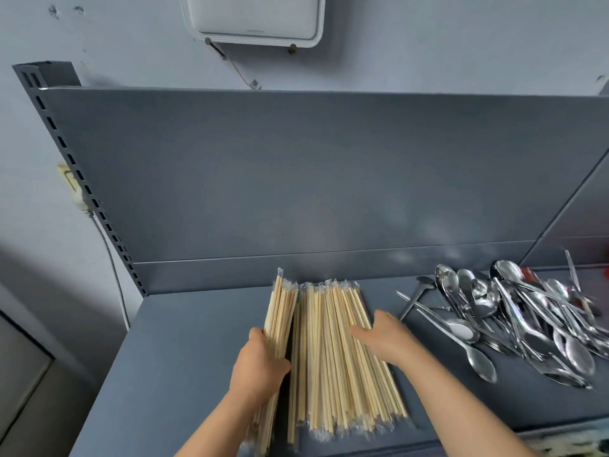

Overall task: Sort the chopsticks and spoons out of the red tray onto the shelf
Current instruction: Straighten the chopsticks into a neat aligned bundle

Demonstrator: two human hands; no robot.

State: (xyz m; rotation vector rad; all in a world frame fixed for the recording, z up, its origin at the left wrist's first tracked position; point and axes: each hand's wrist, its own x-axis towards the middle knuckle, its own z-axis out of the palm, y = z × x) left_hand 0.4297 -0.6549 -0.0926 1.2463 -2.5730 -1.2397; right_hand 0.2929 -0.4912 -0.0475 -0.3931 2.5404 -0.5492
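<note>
A single wide-angle camera, worn on the person's head, looks forward and down onto the top board of a grey metal shelf [184,357]. It stands close. Both forearms enter from the bottom edge of the picture, and the left hand [260,361] and right hand [387,338] sit low in the middle, at the wrapped chopsticks [329,357] near the board's front edge. The shelf's back panel [296,176] fills the middle of the view, with the wall [461,44] above it. The board's left edge and slotted upright [84,183] show. Its right side, bearing the steel spoons [527,324], runs out of frame. The lens bows straight edges.
</note>
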